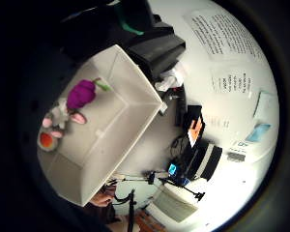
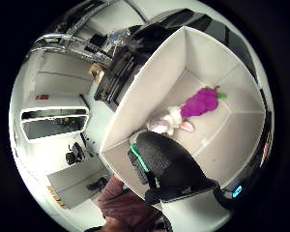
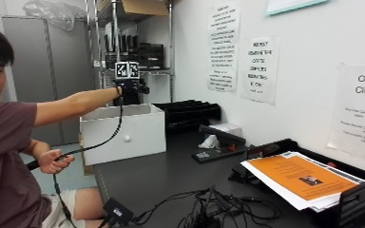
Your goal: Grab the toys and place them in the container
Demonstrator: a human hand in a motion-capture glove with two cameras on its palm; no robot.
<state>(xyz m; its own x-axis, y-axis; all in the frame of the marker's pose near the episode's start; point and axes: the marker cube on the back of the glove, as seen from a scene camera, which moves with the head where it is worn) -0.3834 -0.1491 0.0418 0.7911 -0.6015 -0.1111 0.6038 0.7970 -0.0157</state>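
Observation:
A white rectangular container (image 3: pixel 122 135) stands at the far left end of the black table. My gloved right hand (image 3: pixel 130 91) hangs just above its open top on an outstretched arm, fingers relaxed and holding nothing. Inside the container (image 2: pixel 135 92) lie a purple grape plush (image 2: pixel 200 101) and, touching it, a white bunny plush (image 2: pixel 166 122) with pink ears. The little finger side palm view shows the grape plush (image 1: pixel 81 94), the bunny (image 1: pixel 60 116) and an orange-and-grey toy (image 1: pixel 47 140) together against one wall of the container (image 1: pixel 135 92). A gloved finger (image 2: pixel 169 166) hides part of the floor.
The black table (image 3: pixel 157 175) carries a cable tangle (image 3: pixel 214 209), a desk tray with orange paper (image 3: pixel 302 178), a long black stapler (image 3: pixel 220 140) and stacked black trays (image 3: pixel 186 111). A metal shelf (image 3: pixel 132 47) stands behind the container. The bare left hand (image 3: pixel 52 161) holds a cabled handle.

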